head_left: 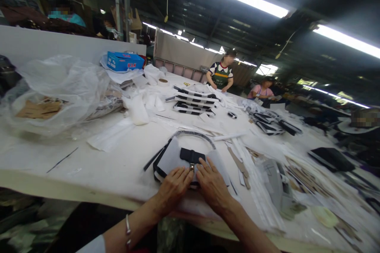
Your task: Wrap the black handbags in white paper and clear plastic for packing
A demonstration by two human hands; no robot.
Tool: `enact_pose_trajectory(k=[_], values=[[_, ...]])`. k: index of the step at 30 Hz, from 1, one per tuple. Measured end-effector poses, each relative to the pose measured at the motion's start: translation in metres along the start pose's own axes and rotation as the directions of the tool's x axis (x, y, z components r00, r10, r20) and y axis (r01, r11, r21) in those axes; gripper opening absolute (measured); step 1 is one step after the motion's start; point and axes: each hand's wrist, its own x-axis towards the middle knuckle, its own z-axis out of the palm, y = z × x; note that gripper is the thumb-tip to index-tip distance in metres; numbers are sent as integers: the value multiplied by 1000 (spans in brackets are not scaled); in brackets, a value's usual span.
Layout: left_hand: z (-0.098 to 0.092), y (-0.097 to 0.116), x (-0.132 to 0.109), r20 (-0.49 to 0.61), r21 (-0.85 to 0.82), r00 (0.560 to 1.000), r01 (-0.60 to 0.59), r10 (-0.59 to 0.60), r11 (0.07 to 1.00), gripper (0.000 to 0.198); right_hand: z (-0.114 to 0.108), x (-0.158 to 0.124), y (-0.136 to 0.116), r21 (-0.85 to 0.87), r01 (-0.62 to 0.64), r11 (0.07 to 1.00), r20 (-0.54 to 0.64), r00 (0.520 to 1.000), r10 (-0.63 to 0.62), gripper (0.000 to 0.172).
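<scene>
1. On the near middle of the long white worktable (pixel 115 170) stands or leans a black handbag (pixel 185 153) with a curved, wrapped handle (pixel 204 136) arching on its far side; a pale, thin sheet (pixel 169 162) covers much of its front.
2. A short black flap (pixel 196 157) sits on the bag's front, and a small gold-toned metal clasp (pixel 192 167) shows at its near end.
3. The left hand (pixel 176 182) lies on the bag's near left part, fingers close together, tips beside the clasp; whether it pinches anything I cannot tell.
4. The right hand (pixel 211 180) rests on the bag's right part with fingers stretched out and slightly apart, touching the flap's right edge and gripping nothing.
5. Beyond the bag lies a stack of black pieces layered with white strips (pixel 196 102); a small black oval object (pixel 232 115) is to its right.
6. Far left are a blue cardboard box (pixel 124 62) and a large clear plastic bag (pixel 63 83) with brown pieces inside.
7. To the right, grey-brown flat strips (pixel 240 164) and long white strips (pixel 252 189) spread across the table.
8. At the far side, a person in a dark green apron (pixel 221 75) bends over the table.
</scene>
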Motion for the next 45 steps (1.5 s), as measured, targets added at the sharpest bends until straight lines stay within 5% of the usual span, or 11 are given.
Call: enact_pose_trajectory(k=[5,13,25,30,35,45], values=[[-18,-12,9,132,-14,990,-49,51,999,34,-2,-12,10,174,-35,984,83,996,21,50],[-56,-49,2,256,53,966,-48,33,997,45,12,-27,1,190,-48,981,-33,998,56,58],[-33,-70,-14,105,43,976,-198,193,979,46,13,-25,4,186,-29,982,-64,997,42,58],[-15,-72,-33,-47,74,985,-160,164,984,54,23,-26,-4,104,-32,994,-188,981,51,60],[-21,-68,-36,-73,146,981,-168,180,975,52,38,-32,-8,0,-30,1000,-359,933,28,62],[-11,-55,-11,100,250,982,-180,160,951,64,62,-29,-16,73,-96,993,-526,842,120,57]])
